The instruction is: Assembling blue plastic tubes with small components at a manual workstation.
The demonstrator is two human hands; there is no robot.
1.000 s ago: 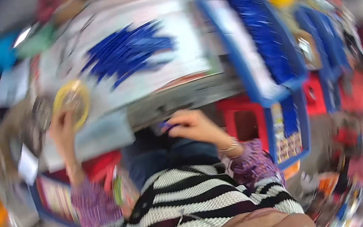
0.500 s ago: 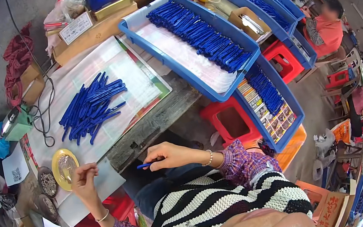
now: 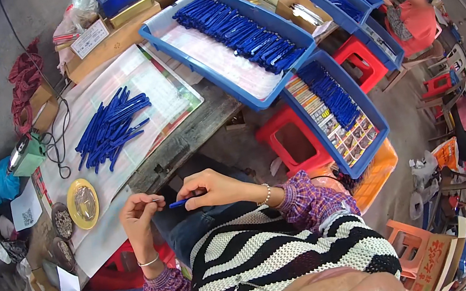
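Surface (image 3: 188,136), upper left: is carrying heaped blue sticks (image 3: 112,129). Lower centre: right fingers (image 3: 196,202) are holding one blue stick (image 3: 177,204), left fingers (image 3: 144,197) are pinching a tiny pale piece (image 3: 159,199) nearby; apparently the two are being brought together, calling for steady alignment.

A weathered wooden workbench (image 3: 212,116), its bare planks showing along the front edge, carries a large white sheet (image 3: 163,83) with a loose, criss-crossed heap of slim blue pen-shaped pieces (image 3: 109,133) on it. Toward the left end sit a yellow oval plate (image 3: 72,206) and, just beside it, two small dark dishes (image 3: 62,220) of tiny bits. A pale grey sheet (image 3: 102,237) lies at the near edge. Farther back are a green boxy device (image 3: 29,155), a looped black cord (image 3: 62,154) and a long tan box (image 3: 104,51). A shallow blue tray (image 3: 263,101) rests at the right, its corner jutting past the front edge.
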